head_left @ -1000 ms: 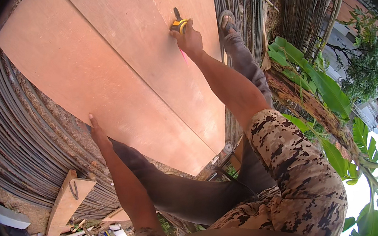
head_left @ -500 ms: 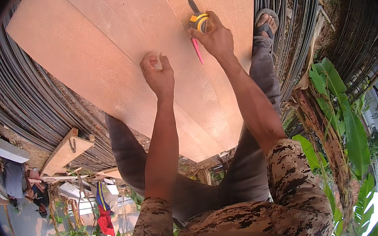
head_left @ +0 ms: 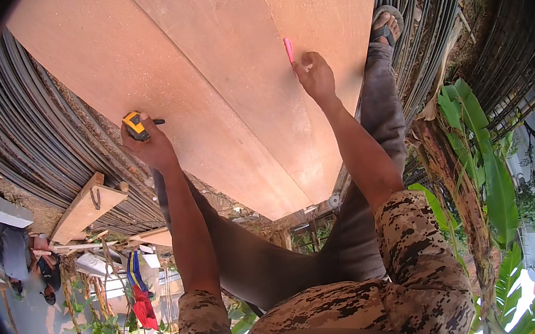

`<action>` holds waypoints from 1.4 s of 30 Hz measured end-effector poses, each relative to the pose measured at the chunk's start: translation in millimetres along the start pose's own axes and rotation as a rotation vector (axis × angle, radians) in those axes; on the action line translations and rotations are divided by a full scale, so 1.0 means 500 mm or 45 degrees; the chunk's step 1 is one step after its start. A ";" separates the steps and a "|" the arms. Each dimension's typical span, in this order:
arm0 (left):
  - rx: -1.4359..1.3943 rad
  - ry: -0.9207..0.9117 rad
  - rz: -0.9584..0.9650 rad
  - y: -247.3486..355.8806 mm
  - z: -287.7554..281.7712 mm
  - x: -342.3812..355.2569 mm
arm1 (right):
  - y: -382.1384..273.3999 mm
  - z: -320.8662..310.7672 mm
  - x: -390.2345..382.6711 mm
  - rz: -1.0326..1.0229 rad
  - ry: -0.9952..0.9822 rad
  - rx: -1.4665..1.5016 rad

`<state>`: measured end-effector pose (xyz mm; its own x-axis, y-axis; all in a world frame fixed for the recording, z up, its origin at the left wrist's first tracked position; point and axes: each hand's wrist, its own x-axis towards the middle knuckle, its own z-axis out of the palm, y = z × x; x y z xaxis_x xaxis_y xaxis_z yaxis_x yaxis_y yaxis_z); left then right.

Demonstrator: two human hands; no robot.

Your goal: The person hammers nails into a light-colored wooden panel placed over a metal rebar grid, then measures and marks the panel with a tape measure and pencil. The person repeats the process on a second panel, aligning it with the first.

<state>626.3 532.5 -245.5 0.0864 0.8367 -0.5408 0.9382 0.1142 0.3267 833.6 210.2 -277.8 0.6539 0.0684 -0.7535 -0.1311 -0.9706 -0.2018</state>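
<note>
My left hand (head_left: pixel 149 147) is closed around a yellow and black tape measure (head_left: pixel 135 127) at the left edge of a brown plywood sheet (head_left: pixel 207 61). A short black part juts out from the tape's right side. Over the right part of the plywood, my right hand (head_left: pixel 318 79) has its thumb and forefinger curled together at the lower end of a slim pink pen (head_left: pixel 289 49). The pen slants across the wood, its lower end partly hidden by the fingertips. Long straight seams run across the plywood surface.
Bundles of dark metal rods (head_left: pixel 29 113) lie beneath and beside the plywood. My sandalled foot (head_left: pixel 385 28) rests on rods at the right. A wooden bracket (head_left: pixel 88 209) and a white block (head_left: pixel 5 210) are at lower left, near other people (head_left: pixel 13 253). Banana leaves (head_left: pixel 499 187) stand at right.
The tape measure has passed from my right hand to my left, which has moved left and nearer me to the plywood's edge. My right hand has come down onto the pink pen.
</note>
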 end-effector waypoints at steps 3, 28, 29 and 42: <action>0.411 0.108 0.420 -0.046 0.043 -0.021 | 0.022 0.007 0.022 -0.069 -0.149 -0.018; 0.025 -0.234 0.039 0.225 0.310 -0.165 | 0.000 -0.031 0.053 -0.102 0.200 -0.117; 0.002 -0.273 0.043 0.249 0.328 -0.181 | 0.019 -0.045 0.075 0.045 0.261 -0.102; -0.168 -0.596 0.257 0.245 0.252 -0.193 | 0.070 -0.197 0.145 0.137 0.443 0.023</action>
<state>775.0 398.4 -250.9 0.4301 0.5235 -0.7354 0.8397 0.0672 0.5389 949.8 158.6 -278.1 0.8497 -0.1195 -0.5136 -0.2240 -0.9635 -0.1465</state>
